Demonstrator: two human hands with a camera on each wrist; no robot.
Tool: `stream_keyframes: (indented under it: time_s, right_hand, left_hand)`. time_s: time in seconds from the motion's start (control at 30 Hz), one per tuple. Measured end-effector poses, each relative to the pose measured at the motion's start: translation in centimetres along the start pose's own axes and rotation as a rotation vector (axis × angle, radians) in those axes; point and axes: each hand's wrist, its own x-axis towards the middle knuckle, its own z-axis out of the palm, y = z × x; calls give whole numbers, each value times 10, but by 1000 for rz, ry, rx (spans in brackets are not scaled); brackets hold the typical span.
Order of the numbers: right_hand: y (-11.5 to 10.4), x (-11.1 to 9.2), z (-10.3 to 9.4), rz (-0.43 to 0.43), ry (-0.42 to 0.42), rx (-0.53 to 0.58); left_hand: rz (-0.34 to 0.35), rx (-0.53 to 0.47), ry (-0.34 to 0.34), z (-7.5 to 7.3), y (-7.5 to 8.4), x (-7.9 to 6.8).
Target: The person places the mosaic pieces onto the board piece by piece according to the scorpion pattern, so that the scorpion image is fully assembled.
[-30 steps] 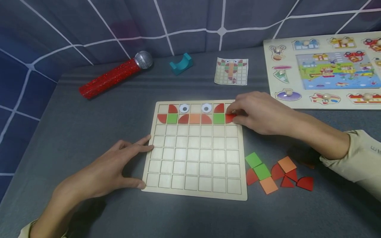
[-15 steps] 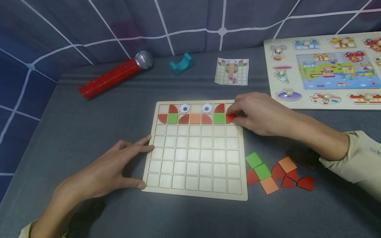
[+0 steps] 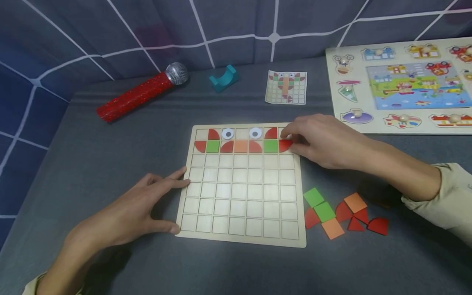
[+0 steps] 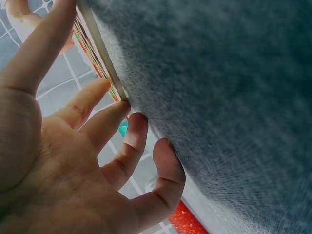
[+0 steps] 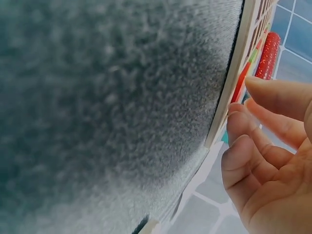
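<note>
Bracing the wooden grid board [image 3: 240, 175] on the bench [image 3: 147, 270], we set our left hand [image 3: 137, 207] with its thumb at the near left corner and two fingertips against the left edge. Those fingers are spread and grip nothing, presumably just there to stop any sliding. Our right hand [image 3: 321, 141] reaches in over the board's right edge, its fingers bent, thumb and index finger slightly apart at the red quarter-circle tile [image 3: 284, 145]. That tile lies at the right end of the second row; whether we pinch it or merely touch it, we cannot tell. Eye tiles [image 3: 228, 134] share the far row with red quarters (the five nearer rows bear none), an arrangement that seems to follow the pattern card [image 3: 286, 87] beyond the board. Loose green squares [image 3: 313, 197], orange squares [image 3: 332, 228] and red triangles [image 3: 355, 225] lie off the right edge, likely for a short reach. The peg puzzle [image 3: 377, 126] hems in our right hand on its far side; more room opens leftward, below the red microphone [image 3: 134, 98].
</note>
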Motion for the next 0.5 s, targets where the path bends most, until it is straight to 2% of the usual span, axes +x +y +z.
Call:
stream_keyframes:
  time_s: [0.2, 0.5]
  right_hand:
    - [0, -12, -1, -21, -15, 26]
    - [0, -48, 5, -97, -94, 61]
  left_hand:
    - [-18, -2, -7, -1, 0, -1]
    - [-25, -4, -11, -1, 0, -1]
